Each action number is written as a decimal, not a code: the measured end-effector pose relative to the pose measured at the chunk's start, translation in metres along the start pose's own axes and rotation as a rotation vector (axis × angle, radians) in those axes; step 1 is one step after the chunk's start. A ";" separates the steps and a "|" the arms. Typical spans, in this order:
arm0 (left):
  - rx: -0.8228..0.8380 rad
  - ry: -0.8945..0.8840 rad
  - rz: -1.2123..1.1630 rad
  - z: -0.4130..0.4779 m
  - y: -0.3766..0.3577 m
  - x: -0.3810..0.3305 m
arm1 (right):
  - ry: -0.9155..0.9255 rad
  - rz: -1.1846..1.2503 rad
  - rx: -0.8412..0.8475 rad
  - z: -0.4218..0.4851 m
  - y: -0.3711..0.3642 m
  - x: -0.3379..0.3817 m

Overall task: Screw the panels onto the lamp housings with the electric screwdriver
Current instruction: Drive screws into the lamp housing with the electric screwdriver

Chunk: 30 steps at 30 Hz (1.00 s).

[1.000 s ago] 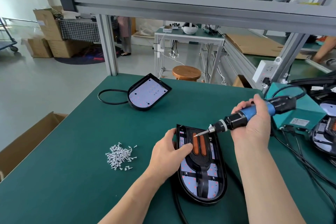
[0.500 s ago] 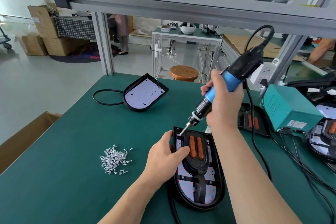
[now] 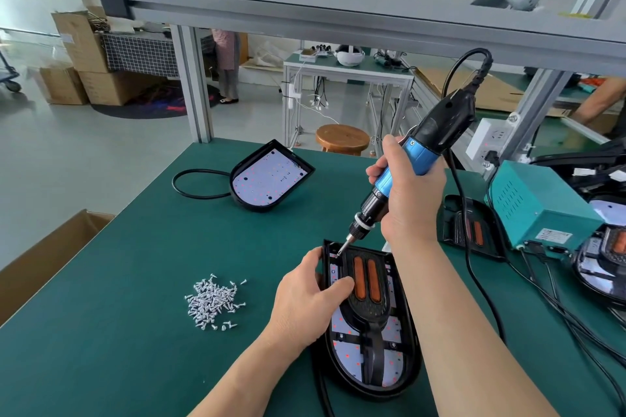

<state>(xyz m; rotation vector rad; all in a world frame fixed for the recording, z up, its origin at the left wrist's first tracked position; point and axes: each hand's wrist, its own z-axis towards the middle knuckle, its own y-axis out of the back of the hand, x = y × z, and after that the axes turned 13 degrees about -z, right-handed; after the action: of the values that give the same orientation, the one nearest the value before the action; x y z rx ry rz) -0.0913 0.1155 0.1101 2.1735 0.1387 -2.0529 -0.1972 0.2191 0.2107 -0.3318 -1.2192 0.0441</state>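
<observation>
On the green bench mat, close in front of us, we find the lamp housing lying flat with its rounded end toward us and its white LED board showing. A black panel with two orange strips sits inside it.

The left hand grips the housing at its upper left side. Its fingers are curled round the outer rim near the far corner, and the thumb lies across onto the edge of the panel, just beside the orange strips.

The right hand is closed in a full fist round the blue grip of the electric screwdriver, with the thumb up along the barrel. The tool is tilted, its black upper body leaning away to the right and its cable looping up behind. We see the bit pointing down into the far left corner of the housing, just beside the left fingertips; whether a screw sits under it we cannot tell.

To the left of the housing, apart from it, lies a loose heap of small silver screws. Farther back on the mat rests a second housing without a panel, a black cable loop beside it. Behind the right forearm we make out another housing with a panel, touching a teal power box
</observation>
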 end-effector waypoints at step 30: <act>0.004 0.019 0.009 -0.003 -0.001 -0.007 | 0.051 -0.110 0.104 -0.008 -0.010 -0.001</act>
<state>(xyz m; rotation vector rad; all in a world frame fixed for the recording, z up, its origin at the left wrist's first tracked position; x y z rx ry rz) -0.0893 0.1168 0.1176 2.1928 0.1273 -2.0295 -0.1920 0.2074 0.2103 -0.1740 -1.1777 0.0040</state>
